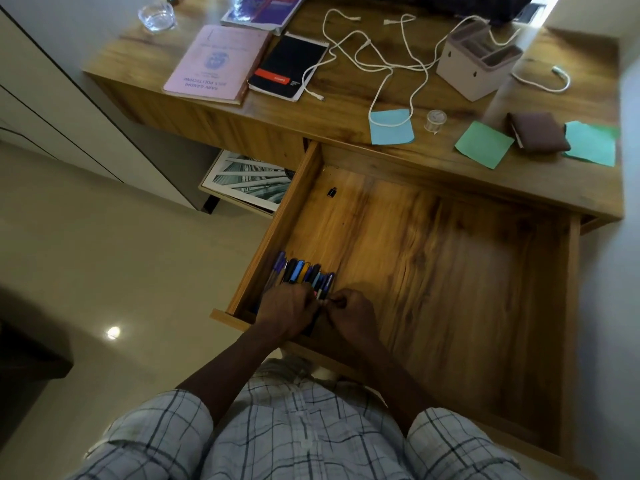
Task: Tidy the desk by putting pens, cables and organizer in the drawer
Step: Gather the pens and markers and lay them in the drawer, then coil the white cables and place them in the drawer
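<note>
The wooden drawer (450, 271) is pulled wide open under the desk. Several pens (304, 271) lie side by side in its near left corner. My left hand (287, 310) lies over the near ends of the pens with its fingers curled round them. My right hand (353, 313) is just to the right and pinches the end of one pen. On the desk top, white cables (374, 60) lie tangled and spread out. The pale organizer (478, 60) stands upright at the back right with a cable running over it.
A pink booklet (218, 60), a black notepad (287, 67), a glass bowl (157, 15), sticky notes (483, 143), a brown wallet (538, 131) and a small clear container (435, 120) lie on the desk (346, 109). A tiny black item (331, 192) sits in the drawer's back left.
</note>
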